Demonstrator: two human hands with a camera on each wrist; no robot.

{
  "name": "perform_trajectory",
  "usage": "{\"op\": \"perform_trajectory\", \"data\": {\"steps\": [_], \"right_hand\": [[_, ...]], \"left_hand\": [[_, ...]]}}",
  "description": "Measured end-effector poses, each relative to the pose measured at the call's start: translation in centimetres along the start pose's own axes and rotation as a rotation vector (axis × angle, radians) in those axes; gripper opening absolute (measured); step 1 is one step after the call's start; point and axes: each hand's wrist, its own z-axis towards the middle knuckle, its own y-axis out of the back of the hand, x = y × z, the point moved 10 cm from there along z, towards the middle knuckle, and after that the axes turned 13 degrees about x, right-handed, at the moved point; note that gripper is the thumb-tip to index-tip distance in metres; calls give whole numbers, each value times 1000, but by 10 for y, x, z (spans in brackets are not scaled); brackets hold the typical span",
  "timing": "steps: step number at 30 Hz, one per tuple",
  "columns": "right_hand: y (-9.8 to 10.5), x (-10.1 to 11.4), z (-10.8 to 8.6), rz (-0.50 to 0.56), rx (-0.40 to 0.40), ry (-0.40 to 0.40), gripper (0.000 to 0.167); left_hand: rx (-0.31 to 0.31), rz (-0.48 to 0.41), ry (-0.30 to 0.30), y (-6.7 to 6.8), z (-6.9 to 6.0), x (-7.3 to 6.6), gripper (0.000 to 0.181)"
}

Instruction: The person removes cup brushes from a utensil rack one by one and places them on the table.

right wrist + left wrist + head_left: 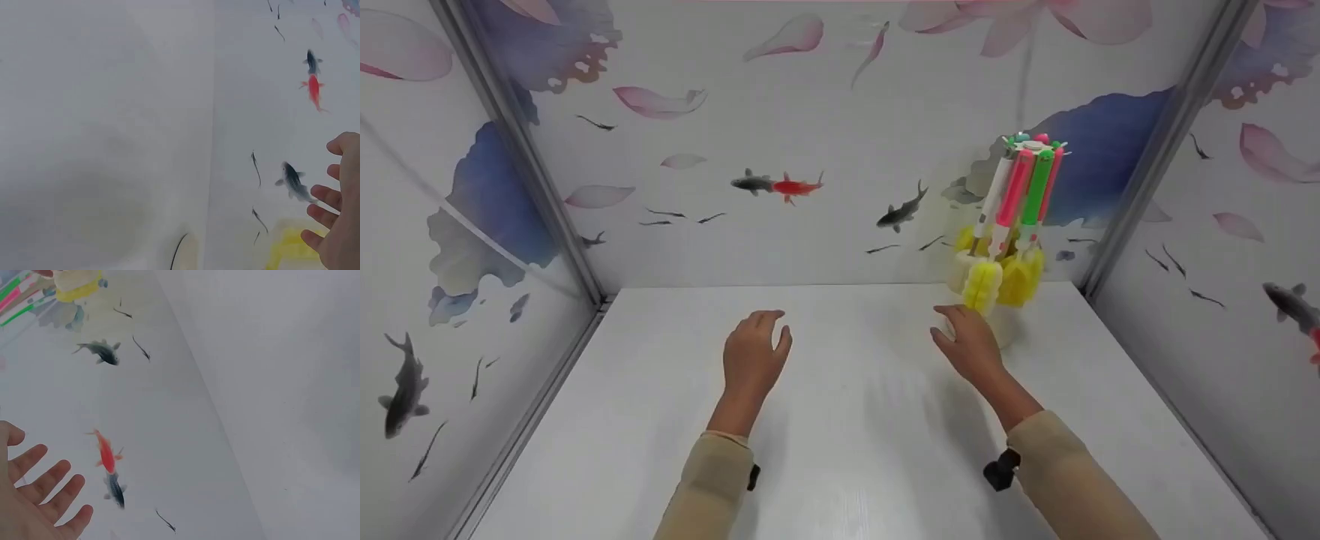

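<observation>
Both hands are raised over the white table, holding nothing. My left hand (751,352) is left of the middle, its fingers relaxed; in the left wrist view the left hand (42,495) shows spread fingers. Farther right, my right hand (973,345) appears just in front of a stand hung with brushes; whether it touches them cannot be told. Its fingers are loosely spread in the right wrist view. The brushes have a pink handle (1015,187), a green handle (1039,187) and others, with yellow sponge heads (982,285) hanging low. The pale stand base (1003,330) is partly hidden.
A white table (840,450) lies below the hands. White panels printed with fish and petals close off the back (810,240) and both sides. Grey metal posts (521,150) stand at the corners. Dark small devices (1001,471) sit at the cuffs.
</observation>
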Motion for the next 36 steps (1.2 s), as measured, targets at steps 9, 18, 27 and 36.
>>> {"op": "perform_trajectory", "data": {"steps": [9,18,27,36], "right_hand": [[-10,-44,-10,53,-16,-8,36],[-21,-97,-9,101,52,-120,41],[-30,-130,0,204,86,-157,49],[-36,-156,5,304,111,-221,59]], "left_hand": [[-44,-20,41,0,-18,4,17],[-46,-74,101,-5,-31,7,16],[35,-140,158,-27,-39,3,18],[131,-280,216,-52,-46,-9,22]]}}
